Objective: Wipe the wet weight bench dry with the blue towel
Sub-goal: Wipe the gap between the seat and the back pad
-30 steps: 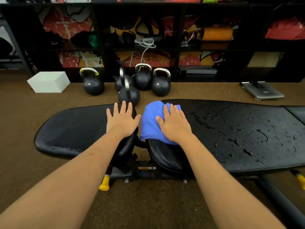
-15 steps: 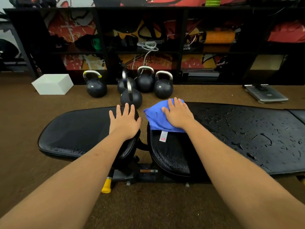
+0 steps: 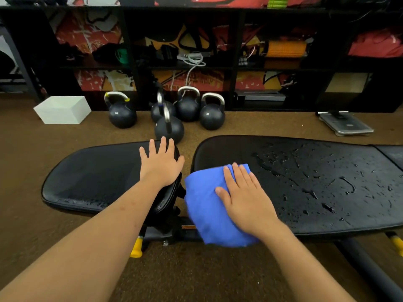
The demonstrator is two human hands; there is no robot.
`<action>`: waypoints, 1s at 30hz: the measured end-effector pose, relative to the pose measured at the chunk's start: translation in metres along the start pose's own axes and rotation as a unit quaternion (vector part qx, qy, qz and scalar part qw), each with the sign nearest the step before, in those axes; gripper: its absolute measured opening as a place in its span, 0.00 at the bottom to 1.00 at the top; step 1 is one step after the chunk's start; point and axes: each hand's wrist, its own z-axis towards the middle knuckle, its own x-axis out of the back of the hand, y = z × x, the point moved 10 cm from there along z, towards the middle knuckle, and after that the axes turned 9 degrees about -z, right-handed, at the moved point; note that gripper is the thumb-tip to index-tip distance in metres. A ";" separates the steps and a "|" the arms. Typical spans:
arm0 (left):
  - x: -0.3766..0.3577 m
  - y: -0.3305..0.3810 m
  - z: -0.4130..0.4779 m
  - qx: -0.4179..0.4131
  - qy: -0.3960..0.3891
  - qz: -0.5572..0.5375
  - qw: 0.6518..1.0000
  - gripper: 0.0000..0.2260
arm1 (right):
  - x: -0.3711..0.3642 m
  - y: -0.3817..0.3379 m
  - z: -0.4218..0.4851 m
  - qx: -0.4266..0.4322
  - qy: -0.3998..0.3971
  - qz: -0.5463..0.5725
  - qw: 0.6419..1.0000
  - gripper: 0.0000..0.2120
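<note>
right hand (image 3: pixel 244 199): flat, fingers straight and close together, palm down, pressing on the blue towel (image 3: pixel 205 205); nothing gripped
left hand (image 3: pixel 161 166): flat, fingers slightly spread, palm resting on the seat pad (image 3: pixel 98 177) at the end nearest the right hand; holds nothing
hands: apart, with the gap between the two pads between them
blue towel: plain soft cloth, folded or bunched; lies under the right hand on the end of the long pad (image 3: pixel 316 182), drapes over the near edge; no tag visible
worktop (image 3: pixel 272 227): weight bench, two black pads with rounded corners and a stitched rim, glossy vinyl look
water (image 3: pixel 346 184): beads and streaks on the long pad, out past the right hand; fine droplets along the seat pad's near edge
frame label (image 3: pixel 188 226): small orange sticker below the towel, writing too small to read
yellow cap (image 3: pixel 136 247): plastic-looking, on the frame below the left forearm
floor (image 3: pixel 196 275): brown, coarse texture
kettlebells (image 3: pixel 169 129): five, black balls with metal handles, beyond the left hand; white marks unreadable
white box (image 3: pixel 63 110): far left on the floor
scale (image 3: pixel 346 125): flat, grey, far right
shelf (image 3: pixel 237 66): black cubbies at the back, with red and orange items
</note>
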 end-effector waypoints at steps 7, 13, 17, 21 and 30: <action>0.000 -0.001 -0.002 0.010 -0.009 -0.011 1.000 0.32 | -0.009 0.028 0.133 -0.022 -0.034 0.018 0.999 0.32; 0.000 0.000 0.000 0.008 -0.007 -0.009 1.000 0.31 | 0.001 0.009 0.031 -0.009 0.006 0.028 1.000 0.33; 0.000 -0.001 0.001 0.009 -0.001 -0.004 1.000 0.32 | 0.003 0.001 -0.023 -0.001 -0.012 0.020 1.000 0.37; 0.000 0.000 0.000 0.011 0.001 -0.006 1.000 0.32 | 0.000 0.008 0.021 -0.005 -0.005 0.009 1.000 0.37; 0.001 0.000 -0.003 0.014 -0.007 -0.010 1.000 0.31 | -0.009 0.035 0.158 -0.031 -0.037 0.019 0.999 0.33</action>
